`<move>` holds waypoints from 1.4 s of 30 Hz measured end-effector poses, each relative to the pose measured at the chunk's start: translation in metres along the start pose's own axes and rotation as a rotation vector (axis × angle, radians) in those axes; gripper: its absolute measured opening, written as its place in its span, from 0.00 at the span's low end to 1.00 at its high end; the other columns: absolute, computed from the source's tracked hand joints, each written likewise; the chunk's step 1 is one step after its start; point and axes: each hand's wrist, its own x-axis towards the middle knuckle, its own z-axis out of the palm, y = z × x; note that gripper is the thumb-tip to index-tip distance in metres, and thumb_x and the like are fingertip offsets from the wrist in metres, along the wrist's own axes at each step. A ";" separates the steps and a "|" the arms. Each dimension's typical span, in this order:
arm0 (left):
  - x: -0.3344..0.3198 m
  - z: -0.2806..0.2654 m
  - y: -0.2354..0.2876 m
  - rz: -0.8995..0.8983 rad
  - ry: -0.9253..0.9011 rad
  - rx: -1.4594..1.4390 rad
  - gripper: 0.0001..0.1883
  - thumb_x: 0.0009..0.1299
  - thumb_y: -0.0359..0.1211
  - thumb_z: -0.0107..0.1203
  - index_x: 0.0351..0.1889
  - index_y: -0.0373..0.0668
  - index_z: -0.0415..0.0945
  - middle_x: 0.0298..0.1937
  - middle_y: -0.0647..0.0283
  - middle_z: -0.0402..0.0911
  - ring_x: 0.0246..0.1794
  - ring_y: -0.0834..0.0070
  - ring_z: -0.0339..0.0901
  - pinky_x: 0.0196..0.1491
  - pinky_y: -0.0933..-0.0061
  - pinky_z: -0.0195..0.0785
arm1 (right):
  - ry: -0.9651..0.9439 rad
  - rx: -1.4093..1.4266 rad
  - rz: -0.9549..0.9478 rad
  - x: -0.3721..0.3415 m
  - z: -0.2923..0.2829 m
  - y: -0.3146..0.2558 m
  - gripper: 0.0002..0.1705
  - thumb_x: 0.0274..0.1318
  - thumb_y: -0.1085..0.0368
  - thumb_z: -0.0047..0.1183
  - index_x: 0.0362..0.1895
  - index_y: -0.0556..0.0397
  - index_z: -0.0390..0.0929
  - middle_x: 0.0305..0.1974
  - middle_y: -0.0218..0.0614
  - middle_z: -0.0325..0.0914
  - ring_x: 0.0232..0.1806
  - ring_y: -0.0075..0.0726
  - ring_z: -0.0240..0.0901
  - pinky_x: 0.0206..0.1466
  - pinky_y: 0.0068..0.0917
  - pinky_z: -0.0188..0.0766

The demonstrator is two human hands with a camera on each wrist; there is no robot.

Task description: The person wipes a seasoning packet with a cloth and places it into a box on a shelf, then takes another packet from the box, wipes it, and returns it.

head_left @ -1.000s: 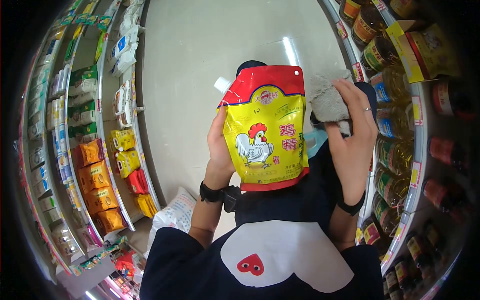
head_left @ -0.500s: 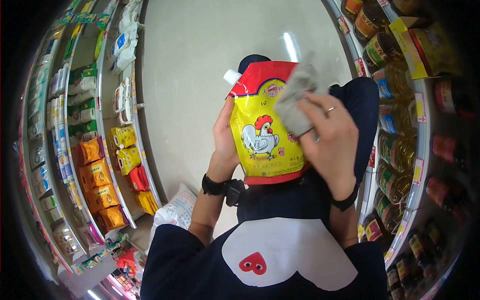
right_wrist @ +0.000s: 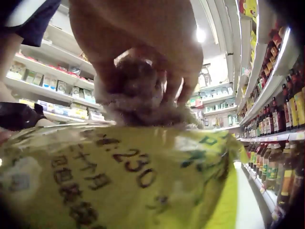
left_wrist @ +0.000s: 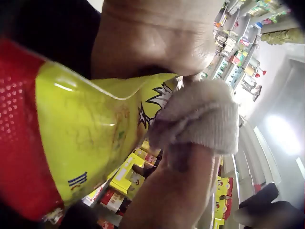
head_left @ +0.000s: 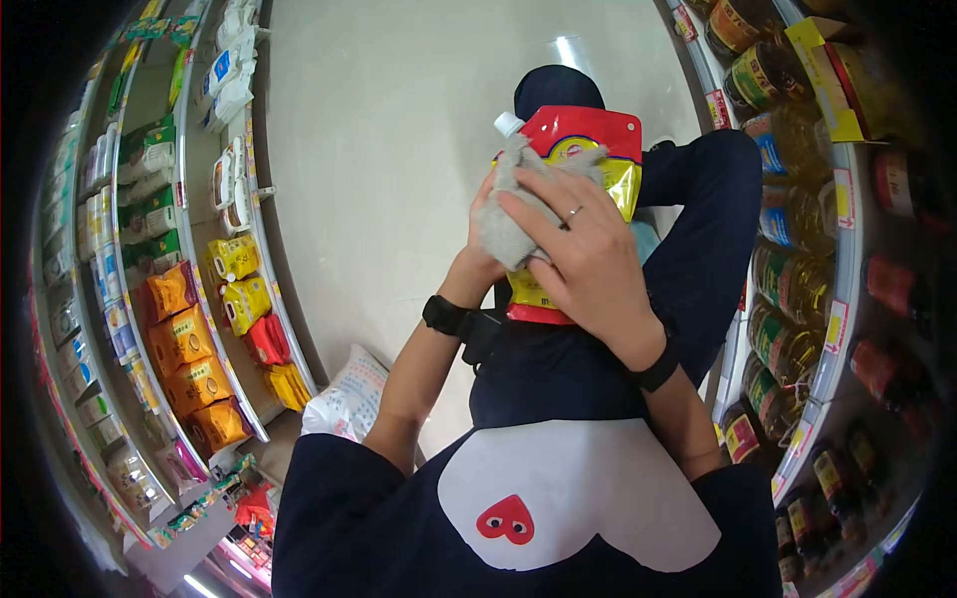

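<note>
A red-yellow plastic pouch [head_left: 622,169], gripped by the left hand [head_left: 480,244], is seemingly wiped with crumpled grey cloth [head_left: 510,221] held by the right hand [head_left: 595,242]; next, steadiness is needed.

Glossy plastic pouch [head_left: 583,127], rough matt cloth [head_left: 510,219].
Pouch film looks smooth, slightly wrinkled (glare streaks in the left wrist view); spout cap [head_left: 508,124] smooth plastic; cloth fuzzy, ribbed in places; ring [head_left: 572,212] shiny metal; trousers [head_left: 713,189] matt fabric; floor [head_left: 399,149] is smooth, reflective; sack [head_left: 351,396] plastic-looking; bottles [head_left: 793,274] clear, glossy.
</note>
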 end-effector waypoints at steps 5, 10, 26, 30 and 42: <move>0.001 0.013 -0.006 0.043 0.062 0.134 0.31 0.78 0.55 0.35 0.66 0.41 0.65 0.61 0.54 0.75 0.59 0.62 0.75 0.63 0.59 0.68 | -0.112 -0.193 0.097 -0.004 -0.002 0.023 0.27 0.41 0.63 0.66 0.51 0.46 0.78 0.57 0.36 0.73 0.62 0.41 0.65 0.69 0.49 0.54; -0.008 0.018 -0.005 0.101 0.213 0.434 0.31 0.77 0.52 0.37 0.67 0.38 0.64 0.62 0.51 0.74 0.60 0.60 0.75 0.62 0.60 0.69 | 0.015 -0.271 0.364 -0.004 -0.025 0.049 0.26 0.39 0.68 0.65 0.50 0.50 0.77 0.49 0.39 0.75 0.51 0.49 0.72 0.56 0.41 0.69; -0.003 0.002 -0.004 0.142 0.123 0.261 0.36 0.78 0.57 0.26 0.69 0.38 0.60 0.67 0.50 0.69 0.65 0.58 0.71 0.65 0.54 0.66 | -0.125 -0.166 0.100 -0.005 0.011 0.025 0.24 0.41 0.69 0.61 0.48 0.46 0.78 0.55 0.39 0.72 0.58 0.51 0.65 0.60 0.48 0.64; -0.007 0.004 -0.003 0.111 0.132 0.395 0.35 0.78 0.57 0.28 0.69 0.39 0.61 0.64 0.50 0.72 0.62 0.58 0.73 0.65 0.57 0.66 | 0.045 -0.289 0.334 -0.012 -0.005 0.038 0.21 0.40 0.71 0.59 0.44 0.49 0.78 0.50 0.39 0.73 0.51 0.50 0.69 0.54 0.41 0.69; -0.008 -0.004 -0.008 0.170 0.112 0.307 0.40 0.75 0.63 0.29 0.72 0.41 0.57 0.67 0.46 0.68 0.65 0.53 0.70 0.68 0.55 0.62 | -0.112 -0.117 0.162 -0.029 0.015 0.001 0.32 0.34 0.70 0.64 0.52 0.50 0.78 0.53 0.38 0.70 0.53 0.47 0.66 0.57 0.40 0.67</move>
